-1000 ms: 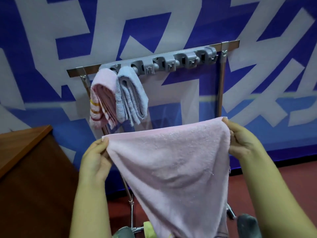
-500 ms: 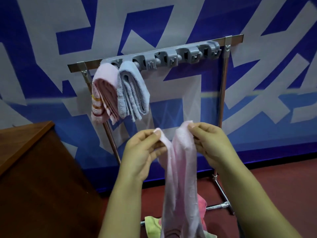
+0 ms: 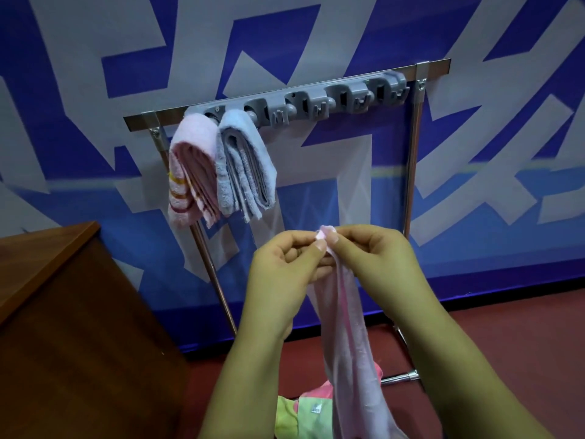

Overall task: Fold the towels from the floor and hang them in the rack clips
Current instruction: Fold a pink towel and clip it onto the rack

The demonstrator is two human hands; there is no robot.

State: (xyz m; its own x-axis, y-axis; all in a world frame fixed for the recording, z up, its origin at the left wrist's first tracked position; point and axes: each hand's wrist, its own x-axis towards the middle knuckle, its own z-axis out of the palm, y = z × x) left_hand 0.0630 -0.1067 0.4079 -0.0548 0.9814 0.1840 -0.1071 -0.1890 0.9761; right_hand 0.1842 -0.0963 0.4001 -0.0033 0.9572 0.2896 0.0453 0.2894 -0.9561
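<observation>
Blue-and-white wall is backing the rack [image 3: 413,160] at upper centre. Both hands, left [image 3: 281,277] and right [image 3: 376,264], are pinching the pink towel's [image 3: 348,337] top corners together mid-frame, folding it lengthwise; it is hanging limp, narrow. Next probably another fold, then a free clip [image 3: 311,106].

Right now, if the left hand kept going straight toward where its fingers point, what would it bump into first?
The left hand points rightward at the right hand, and both pinch the pink towel at its top. It would meet the right hand's fingertips almost at once, though depth is hard to judge.
</observation>
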